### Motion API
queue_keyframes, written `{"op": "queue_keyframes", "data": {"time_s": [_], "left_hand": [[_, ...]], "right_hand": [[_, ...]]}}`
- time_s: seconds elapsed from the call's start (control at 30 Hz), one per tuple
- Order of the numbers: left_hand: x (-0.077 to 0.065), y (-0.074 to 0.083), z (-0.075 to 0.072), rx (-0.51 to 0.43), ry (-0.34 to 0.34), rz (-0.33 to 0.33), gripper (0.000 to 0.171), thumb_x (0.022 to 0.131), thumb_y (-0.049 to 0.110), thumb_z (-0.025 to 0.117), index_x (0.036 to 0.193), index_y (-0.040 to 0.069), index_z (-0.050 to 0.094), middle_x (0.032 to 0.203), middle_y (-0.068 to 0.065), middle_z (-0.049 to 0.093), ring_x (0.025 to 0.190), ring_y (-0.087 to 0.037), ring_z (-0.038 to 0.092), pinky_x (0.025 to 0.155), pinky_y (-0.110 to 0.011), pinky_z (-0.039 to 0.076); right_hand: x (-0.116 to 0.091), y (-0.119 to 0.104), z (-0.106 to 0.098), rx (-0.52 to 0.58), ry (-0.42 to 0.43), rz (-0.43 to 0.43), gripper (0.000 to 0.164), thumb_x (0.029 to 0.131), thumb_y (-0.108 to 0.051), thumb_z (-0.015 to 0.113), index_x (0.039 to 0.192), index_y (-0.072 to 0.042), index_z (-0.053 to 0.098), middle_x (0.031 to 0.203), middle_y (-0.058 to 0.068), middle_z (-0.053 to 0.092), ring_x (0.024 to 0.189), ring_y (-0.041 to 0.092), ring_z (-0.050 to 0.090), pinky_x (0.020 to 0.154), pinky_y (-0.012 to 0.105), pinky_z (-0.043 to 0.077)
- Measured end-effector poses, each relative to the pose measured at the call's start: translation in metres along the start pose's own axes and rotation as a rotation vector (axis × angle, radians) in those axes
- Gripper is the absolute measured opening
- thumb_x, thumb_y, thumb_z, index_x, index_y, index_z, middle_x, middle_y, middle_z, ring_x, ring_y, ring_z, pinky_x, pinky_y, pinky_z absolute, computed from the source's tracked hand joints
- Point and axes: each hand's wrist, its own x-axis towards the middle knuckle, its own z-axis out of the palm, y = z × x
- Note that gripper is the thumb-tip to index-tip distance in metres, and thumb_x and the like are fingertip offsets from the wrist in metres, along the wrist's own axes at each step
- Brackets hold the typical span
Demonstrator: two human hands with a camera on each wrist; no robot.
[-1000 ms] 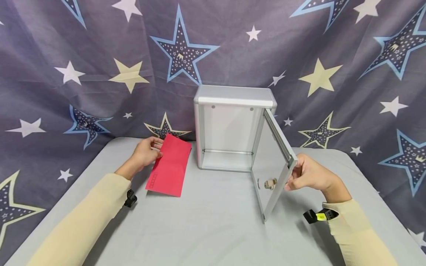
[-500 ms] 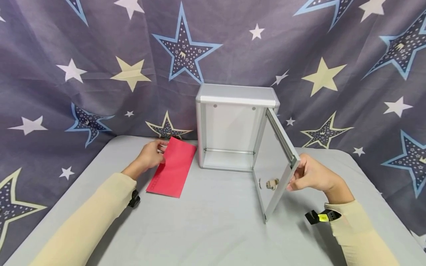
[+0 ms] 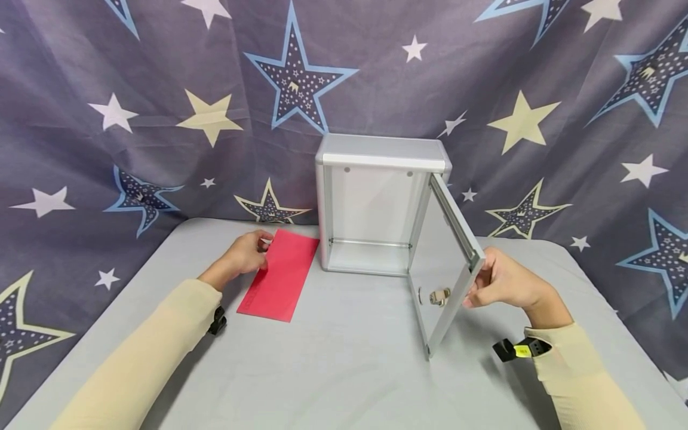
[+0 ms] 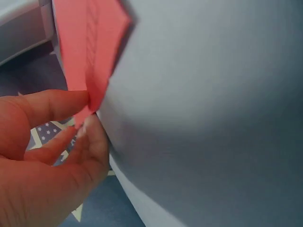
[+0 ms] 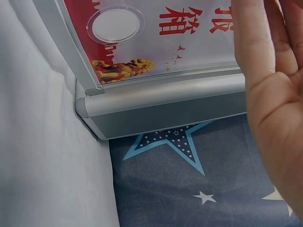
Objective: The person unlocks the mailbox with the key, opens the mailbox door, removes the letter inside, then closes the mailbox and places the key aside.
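Note:
My left hand [image 3: 242,257] pinches the left edge of a red paper envelope [image 3: 287,275] between thumb and fingers. In the left wrist view the thumb presses on the envelope [image 4: 75,42], which bends slightly there. The envelope lies low over the table, left of a silver metal letter box [image 3: 384,154]. The box's hinged door [image 3: 438,257] is swung out toward me, with a cam lock [image 3: 439,297] on its inner face. My right hand [image 3: 507,283] holds the door's free edge; some of its fingers are hidden behind the door.
A grey cloth covers the table [image 3: 344,370]. Behind it hangs a dark star-patterned curtain [image 3: 371,77], close to the box's back. In the right wrist view the door's outer face [image 5: 161,42] shows red characters, a lion picture and a round pale spot.
The envelope's far end has come down, so it lies flatter, and my left hand has shifted slightly right with it. The right hand and the door have stayed in place.

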Motion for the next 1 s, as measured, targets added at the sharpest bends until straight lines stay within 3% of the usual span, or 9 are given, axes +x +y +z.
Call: {"op": "queue_keyframes", "data": {"time_s": [0.13, 0.43, 0.57, 0.8, 1.0], "left_hand": [[0.0, 0.005, 0.001, 0.083, 0.019, 0.029, 0.065, 0.067, -0.013, 0.062, 0.132, -0.011, 0.059, 0.119, -0.025, 0.065, 0.1, -0.032, 0.06, 0.073, -0.031, 0.052], [0.0, 0.01, 0.002, 0.188, -0.018, 0.007, 0.048, 0.075, -0.007, 0.063, 0.122, -0.011, 0.067, 0.111, -0.022, 0.07, 0.097, -0.03, 0.062, 0.082, -0.037, 0.056], [-0.001, 0.01, 0.001, 0.184, -0.026, 0.023, 0.049, 0.074, -0.008, 0.063, 0.123, -0.011, 0.067, 0.112, -0.023, 0.07, 0.1, -0.032, 0.063, 0.084, -0.038, 0.056], [0.0, 0.006, -0.005, 0.145, 0.023, 0.052, 0.053, 0.073, -0.007, 0.062, 0.126, -0.01, 0.066, 0.115, -0.024, 0.069, 0.098, -0.031, 0.065, 0.072, -0.031, 0.055], [0.001, 0.006, -0.009, 0.053, 0.076, 0.097, 0.051, 0.082, -0.001, 0.066, 0.133, -0.007, 0.063, 0.121, -0.025, 0.066, 0.106, -0.034, 0.067, 0.078, -0.036, 0.057]], "right_hand": [[0.0, -0.002, 0.0, -0.001, 0.007, 0.005, 0.034, 0.073, 0.029, 0.056, 0.087, 0.0, 0.068, 0.066, 0.017, 0.045, 0.064, 0.006, 0.058, 0.068, 0.025, 0.063], [-0.001, -0.002, 0.001, -0.002, 0.002, -0.007, 0.033, 0.073, 0.029, 0.055, 0.087, 0.002, 0.067, 0.067, 0.014, 0.048, 0.066, 0.005, 0.06, 0.07, 0.027, 0.064], [-0.001, 0.0, 0.001, -0.002, -0.015, -0.029, 0.037, 0.073, 0.029, 0.055, 0.089, 0.0, 0.069, 0.067, 0.013, 0.047, 0.067, 0.004, 0.06, 0.071, 0.028, 0.064], [0.0, 0.0, 0.001, -0.025, -0.021, -0.043, 0.042, 0.073, 0.029, 0.056, 0.093, -0.005, 0.073, 0.068, 0.011, 0.048, 0.067, 0.004, 0.06, 0.07, 0.027, 0.064], [0.0, 0.002, -0.001, -0.021, -0.009, -0.031, 0.038, 0.073, 0.029, 0.056, 0.09, -0.002, 0.071, 0.071, 0.001, 0.056, 0.067, 0.003, 0.062, 0.069, 0.026, 0.064]]}}
